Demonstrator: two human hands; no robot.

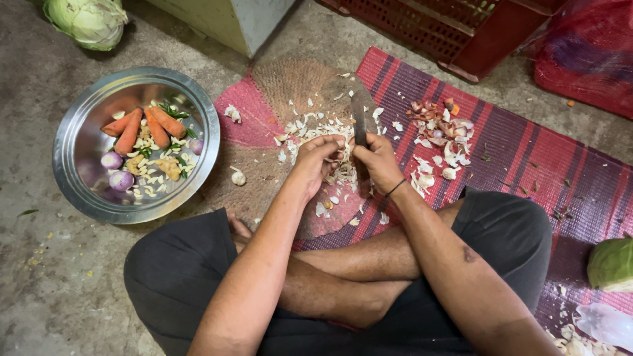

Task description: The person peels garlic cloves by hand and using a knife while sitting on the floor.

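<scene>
The right hand [377, 160] was closed around a knife [359, 125], blade pointing away over the woven mat [527, 151]. The left hand [316, 158] had its fingers pinched narrow on a small garlic clove, mostly hidden, above scattered peels [310, 128]. A steel bowl [79, 138] of carrots [142, 125] stood nearby.

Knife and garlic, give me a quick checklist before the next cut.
1. Knife gripped in right hand: ok.
2. Blade pointing away from the body: ok.
3. Left hand holding a piece against the blade: cannot tell, fingers hide it.
4. Steel bowl within reach at the left: ok.
5. Peels kept on the round mat: not ok, some lie on the striped mat.
</scene>
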